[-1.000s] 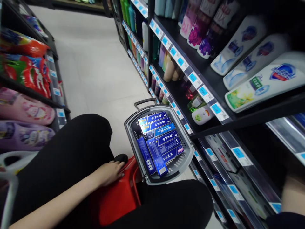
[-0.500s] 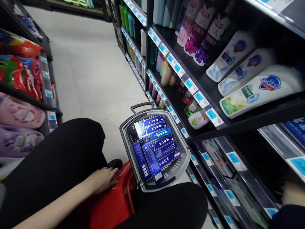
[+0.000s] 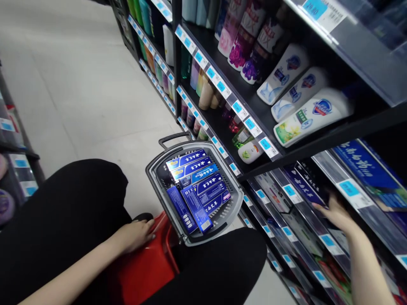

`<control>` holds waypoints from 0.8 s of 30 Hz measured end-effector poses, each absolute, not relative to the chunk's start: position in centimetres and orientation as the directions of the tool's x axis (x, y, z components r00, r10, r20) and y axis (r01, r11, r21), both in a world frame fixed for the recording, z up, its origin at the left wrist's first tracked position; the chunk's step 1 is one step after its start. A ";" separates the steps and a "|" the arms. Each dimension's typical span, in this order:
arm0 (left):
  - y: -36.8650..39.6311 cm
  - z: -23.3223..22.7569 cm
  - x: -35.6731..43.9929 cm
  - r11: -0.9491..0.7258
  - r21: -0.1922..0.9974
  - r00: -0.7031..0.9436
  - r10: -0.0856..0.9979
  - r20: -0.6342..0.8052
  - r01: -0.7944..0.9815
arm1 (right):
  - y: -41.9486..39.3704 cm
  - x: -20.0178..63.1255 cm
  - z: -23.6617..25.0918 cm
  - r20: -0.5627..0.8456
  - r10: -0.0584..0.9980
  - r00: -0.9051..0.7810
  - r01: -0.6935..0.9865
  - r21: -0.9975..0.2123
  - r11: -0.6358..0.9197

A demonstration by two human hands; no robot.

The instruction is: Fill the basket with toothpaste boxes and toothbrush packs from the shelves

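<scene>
1. One left hand [image 3: 134, 236] of ours rests on red plastic [image 3: 149, 263]; its grip we cannot tell.
2. Our right hand [image 3: 337, 214] is at dark-blue boxes [image 3: 300, 186] on the shelf [image 3: 310, 219]; gripping, we cannot tell.

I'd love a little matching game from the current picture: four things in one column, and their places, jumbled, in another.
1. Left hand
2. Right hand
3. Safeguard bottles
4. Pile of blue cartons

A. Inside the grey shopping basket
B. At the edge of the red plastic object
C. In a row on a black shelf
D. Reaching in beside a dark shelved carton

Pairs: 1-B; 2-D; 3-C; 4-A
</scene>
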State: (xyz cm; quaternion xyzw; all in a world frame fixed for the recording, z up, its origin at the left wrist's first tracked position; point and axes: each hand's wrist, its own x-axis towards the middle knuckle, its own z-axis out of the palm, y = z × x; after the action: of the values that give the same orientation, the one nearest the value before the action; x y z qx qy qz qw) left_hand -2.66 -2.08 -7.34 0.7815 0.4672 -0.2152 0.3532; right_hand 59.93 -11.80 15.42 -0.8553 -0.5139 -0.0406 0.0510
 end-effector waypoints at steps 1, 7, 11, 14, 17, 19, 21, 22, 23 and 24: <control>-2.0 -7.1 -2.6 -0.322 0.354 0.479 0.573 -0.665 0.878 | -12.5 59.3 15.3 0.110 0.879 0.464 0.886 -0.070 -0.459; -1.8 -5.8 -2.9 -0.371 0.354 0.511 0.550 -0.661 0.858 | -14.7 54.8 14.8 0.342 0.854 0.392 0.888 0.102 -0.449; -2.1 -5.4 -3.3 -0.373 0.355 0.513 0.563 -0.648 0.857 | -17.2 49.8 15.2 0.519 0.786 0.335 0.833 0.228 -0.505; -2.2 -4.5 -3.3 -0.331 0.419 0.533 0.590 -0.607 0.845 | -19.8 45.1 14.4 0.547 0.648 0.530 0.810 -0.102 -0.577; -1.7 -3.5 -2.9 -0.159 0.623 0.569 0.619 -0.541 0.766 | -20.2 39.4 12.0 0.205 0.625 0.754 0.567 -0.683 -0.460; -1.0 -2.9 -2.7 0.082 0.786 0.573 0.638 -0.514 0.613 | -18.3 35.0 9.8 -0.076 0.740 0.668 0.299 -0.883 -0.361; -0.1 -2.3 -2.9 0.359 0.872 0.583 0.649 -0.489 0.332 | -14.9 30.3 7.8 -0.245 0.877 0.414 0.141 -0.935 -0.327; 0.3 -1.9 -3.2 0.473 0.866 0.597 0.653 -0.466 0.160 | -12.9 27.9 6.9 -0.281 0.923 0.263 0.102 -0.943 -0.316; 0.7 -1.6 -3.7 0.556 0.831 0.612 0.661 -0.435 -0.010 | -10.9 25.8 6.2 -0.300 0.946 0.122 0.085 -0.947 -0.311; 1.0 -1.3 -4.2 0.608 0.778 0.617 0.676 -0.402 -0.159 | -9.1 23.8 5.5 -0.310 0.951 -0.003 0.083 -0.947 -0.309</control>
State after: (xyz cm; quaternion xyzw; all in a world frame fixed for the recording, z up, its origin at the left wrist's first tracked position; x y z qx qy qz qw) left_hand -4.18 0.98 -1.31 0.3630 0.3564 0.2537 0.8227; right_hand 23.84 -9.10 5.48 -0.5882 -0.4393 0.5554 0.3906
